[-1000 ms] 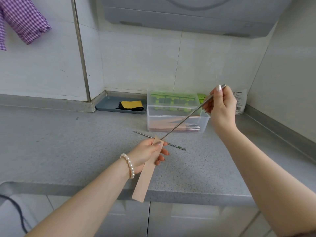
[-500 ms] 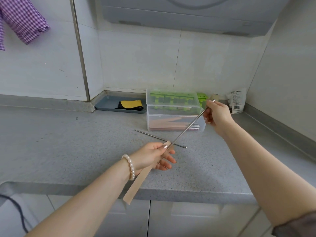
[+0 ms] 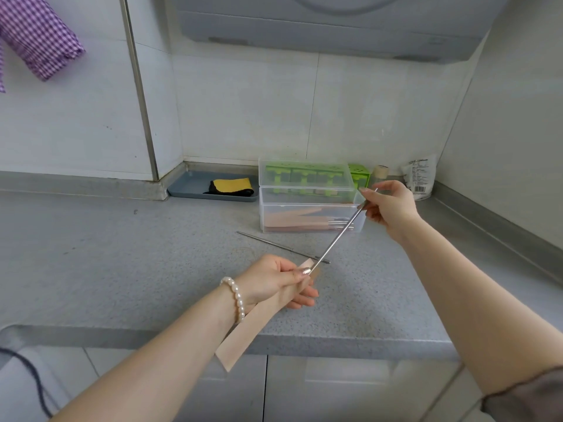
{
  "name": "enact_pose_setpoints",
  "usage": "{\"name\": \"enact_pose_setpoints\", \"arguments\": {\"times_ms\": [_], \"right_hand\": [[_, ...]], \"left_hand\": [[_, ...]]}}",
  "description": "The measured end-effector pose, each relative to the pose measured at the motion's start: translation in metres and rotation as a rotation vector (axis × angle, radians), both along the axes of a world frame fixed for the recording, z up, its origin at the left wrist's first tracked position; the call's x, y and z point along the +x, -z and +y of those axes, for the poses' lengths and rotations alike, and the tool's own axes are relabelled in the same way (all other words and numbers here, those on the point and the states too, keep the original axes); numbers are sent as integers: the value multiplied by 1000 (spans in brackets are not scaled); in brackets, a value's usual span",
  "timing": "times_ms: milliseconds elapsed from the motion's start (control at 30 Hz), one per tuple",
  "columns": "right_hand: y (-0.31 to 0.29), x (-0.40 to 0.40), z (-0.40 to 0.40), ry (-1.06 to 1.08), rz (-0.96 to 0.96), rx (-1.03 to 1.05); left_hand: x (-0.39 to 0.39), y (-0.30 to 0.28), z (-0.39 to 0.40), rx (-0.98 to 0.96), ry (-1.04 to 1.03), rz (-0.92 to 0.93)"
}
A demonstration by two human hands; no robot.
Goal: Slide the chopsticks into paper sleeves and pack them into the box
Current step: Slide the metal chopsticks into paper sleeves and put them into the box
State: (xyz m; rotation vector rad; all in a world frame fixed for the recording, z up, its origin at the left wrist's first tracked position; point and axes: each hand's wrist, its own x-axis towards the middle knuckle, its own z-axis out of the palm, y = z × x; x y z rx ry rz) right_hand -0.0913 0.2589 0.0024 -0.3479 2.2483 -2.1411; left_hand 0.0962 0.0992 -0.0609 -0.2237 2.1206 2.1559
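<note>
My left hand grips a tan paper sleeve near its open upper end; the sleeve slants down past the counter edge. My right hand pinches the top end of a metal chopstick, whose lower tip sits in the sleeve's mouth by my left thumb. A second metal chopstick lies flat on the grey counter just behind my left hand. The clear plastic box stands at the back with several sleeved chopsticks lying in it.
A blue tray with a yellow-and-black cloth sits in the back corner left of the box. A green holder, a small jar and a white packet stand behind my right hand. A range hood hangs overhead.
My right hand has come down and forward, pushing the chopstick's tip into the sleeve mouth. My left hand has tilted the sleeve to a flatter slant and shifted slightly right.
</note>
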Motion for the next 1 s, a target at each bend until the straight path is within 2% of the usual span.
{"name": "enact_pose_setpoints", "arguments": {"times_ms": [133, 267, 400, 567, 833, 1000], "right_hand": [[2, 1, -2, 65, 61, 101], [2, -1, -3, 12, -28, 126], [1, -3, -2, -89, -93, 117], [-6, -5, -2, -125, -57, 84], [-12, -7, 1, -36, 2, 181], [-4, 4, -7, -139, 43, 307]], "left_hand": [[-2, 2, 5, -6, -86, -12], [1, 1, 8, -9, -123, -32], [5, -1, 15, -40, -54, -74], [5, -3, 17, 43, 43, -28], [2, -2, 17, -49, -154, 29], [1, -3, 18, -63, -189, 45]]}}
